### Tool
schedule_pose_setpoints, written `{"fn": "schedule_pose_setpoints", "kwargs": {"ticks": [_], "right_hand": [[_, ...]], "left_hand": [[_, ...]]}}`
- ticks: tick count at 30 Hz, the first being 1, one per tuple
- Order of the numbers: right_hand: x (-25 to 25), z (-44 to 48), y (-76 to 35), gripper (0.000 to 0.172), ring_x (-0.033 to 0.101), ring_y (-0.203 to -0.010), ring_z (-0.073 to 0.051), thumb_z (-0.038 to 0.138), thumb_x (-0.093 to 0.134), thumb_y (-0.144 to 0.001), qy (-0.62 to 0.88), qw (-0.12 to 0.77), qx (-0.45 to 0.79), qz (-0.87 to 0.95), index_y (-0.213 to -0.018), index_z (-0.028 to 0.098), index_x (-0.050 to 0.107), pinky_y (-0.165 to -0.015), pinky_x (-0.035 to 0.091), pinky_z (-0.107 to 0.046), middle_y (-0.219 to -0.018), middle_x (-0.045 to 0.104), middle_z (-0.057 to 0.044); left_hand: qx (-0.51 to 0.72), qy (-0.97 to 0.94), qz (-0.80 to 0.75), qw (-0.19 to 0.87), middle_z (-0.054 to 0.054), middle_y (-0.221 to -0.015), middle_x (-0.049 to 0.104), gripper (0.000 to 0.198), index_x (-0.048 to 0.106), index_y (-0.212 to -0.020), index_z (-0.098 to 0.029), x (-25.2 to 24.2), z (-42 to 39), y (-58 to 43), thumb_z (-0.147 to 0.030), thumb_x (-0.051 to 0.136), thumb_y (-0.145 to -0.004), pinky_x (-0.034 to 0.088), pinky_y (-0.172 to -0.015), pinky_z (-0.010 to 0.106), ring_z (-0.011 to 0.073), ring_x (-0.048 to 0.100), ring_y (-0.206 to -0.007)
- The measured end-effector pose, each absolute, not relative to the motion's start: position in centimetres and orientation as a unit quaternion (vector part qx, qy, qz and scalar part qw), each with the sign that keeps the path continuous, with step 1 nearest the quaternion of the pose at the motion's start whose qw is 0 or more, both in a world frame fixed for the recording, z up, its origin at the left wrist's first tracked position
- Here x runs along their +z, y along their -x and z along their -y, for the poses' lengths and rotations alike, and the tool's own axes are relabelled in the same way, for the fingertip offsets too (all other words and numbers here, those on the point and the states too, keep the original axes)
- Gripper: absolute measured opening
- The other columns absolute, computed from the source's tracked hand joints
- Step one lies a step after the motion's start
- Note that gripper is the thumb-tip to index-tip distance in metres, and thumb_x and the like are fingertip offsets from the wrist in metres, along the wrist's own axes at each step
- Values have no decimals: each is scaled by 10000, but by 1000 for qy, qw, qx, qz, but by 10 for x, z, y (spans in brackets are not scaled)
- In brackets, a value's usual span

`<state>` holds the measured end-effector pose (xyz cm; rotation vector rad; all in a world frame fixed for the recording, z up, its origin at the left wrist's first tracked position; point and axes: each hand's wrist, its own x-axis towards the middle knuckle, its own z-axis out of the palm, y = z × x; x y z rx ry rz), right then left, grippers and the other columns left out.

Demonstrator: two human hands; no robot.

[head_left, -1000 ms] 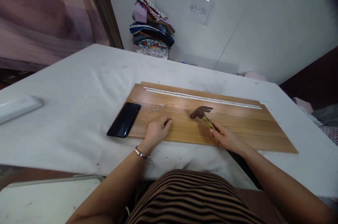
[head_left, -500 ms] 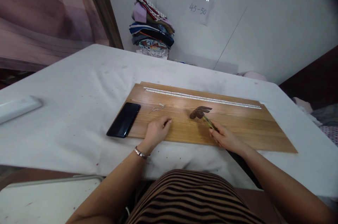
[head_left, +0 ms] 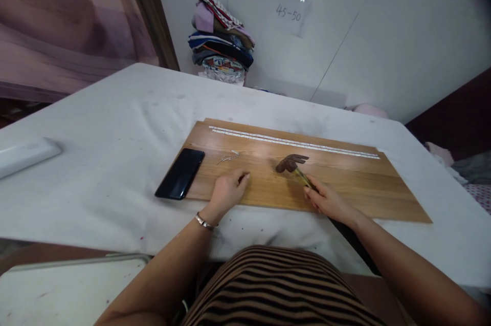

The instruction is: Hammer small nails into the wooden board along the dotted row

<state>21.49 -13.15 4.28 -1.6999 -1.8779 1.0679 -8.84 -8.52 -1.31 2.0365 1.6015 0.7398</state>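
Hammer point(head_left: 291, 164) rests head-down on the wooden board point(head_left: 356, 188), its handle gripped in the closed fingers of the right hand point(head_left: 326, 200). The left hand point(head_left: 227, 190) lies on the board, fingers curled; whether they pinch anything cannot be told. With loose nails point(head_left: 229, 157) and a phone point(head_left: 180, 173) close by, a stray swing could strike them or the left hand. Nothing has shifted since half a second ago.

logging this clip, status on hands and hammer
Right hand shut on hammer handle, head on board. Left hand curled, resting on board. Nails and phone lie left, nothing between hands.
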Motion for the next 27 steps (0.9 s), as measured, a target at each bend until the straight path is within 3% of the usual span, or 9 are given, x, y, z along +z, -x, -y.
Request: {"fn": "schedule_pose_setpoints", "kwargs": {"ticks": [9,16,27], "right_hand": [[41,130,-216,405,480,-537,-124,362,448,-951,601,191,386,673,-1293,168,546,-494,399,-251,-734,579,-11],[48,132,-213,325,427,-470,-96,390,453,-940,616,196,429,631,-1179,190,547,-427,353,-230,-712,524,18],[41,132,-216,349,452,-499,-103,368,435,-947,611,201,408,648,-1215,178,551,-460,371,-239,-739,551,4]], "left_hand": [[273,-738,-576,222,24,-977,778,245,727,-1030,-218,-12,86,88,-308,514,-946,519,-795,288,200,718,-900],[279,-739,-571,223,24,-981,779,248,723,-1026,-223,-14,85,89,-310,506,-943,525,-799,293,200,719,-903],[272,-741,-575,214,25,-973,779,239,725,-1007,-228,-12,85,89,-301,506,-945,523,-791,283,196,720,-895]]}}
